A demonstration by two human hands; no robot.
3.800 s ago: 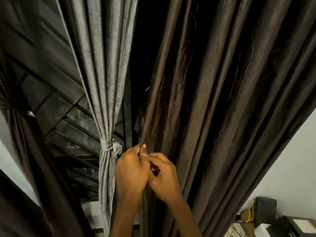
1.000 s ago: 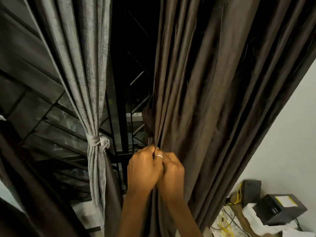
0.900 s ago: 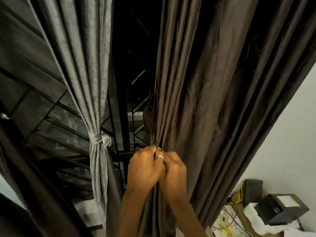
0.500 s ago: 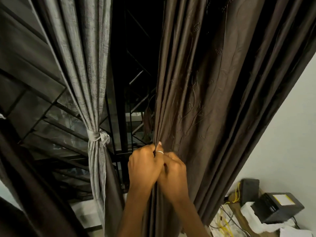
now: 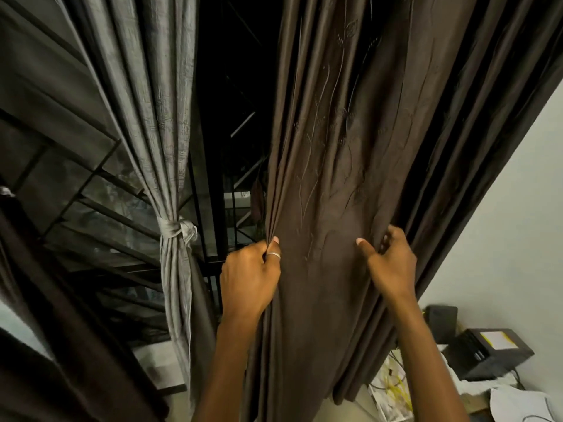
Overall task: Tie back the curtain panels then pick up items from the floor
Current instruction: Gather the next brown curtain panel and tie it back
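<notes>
A dark brown curtain panel (image 5: 350, 147) hangs in folds down the middle and right. My left hand (image 5: 248, 277), with a ring on it, pinches the panel's gathered left edge. My right hand (image 5: 391, 263) grips folds of the same panel further right, so a flat stretch of fabric spans between the hands. To the left, a grey curtain panel (image 5: 152, 102) hangs gathered and held by a knotted grey tie (image 5: 176, 231). Another dark panel (image 5: 45, 330) hangs at the far left.
A window with dark metal bars (image 5: 219, 178) shows between the panels. At the lower right, by a white wall (image 5: 502, 223), sit a black box-like device (image 5: 487, 351), a small black box (image 5: 440, 318), yellow cables (image 5: 393, 388) and white papers (image 5: 518, 403).
My hands were clasped together on the brown panel's edge. Now the right hand has moved right along the fabric and spread the panel between the hands.
</notes>
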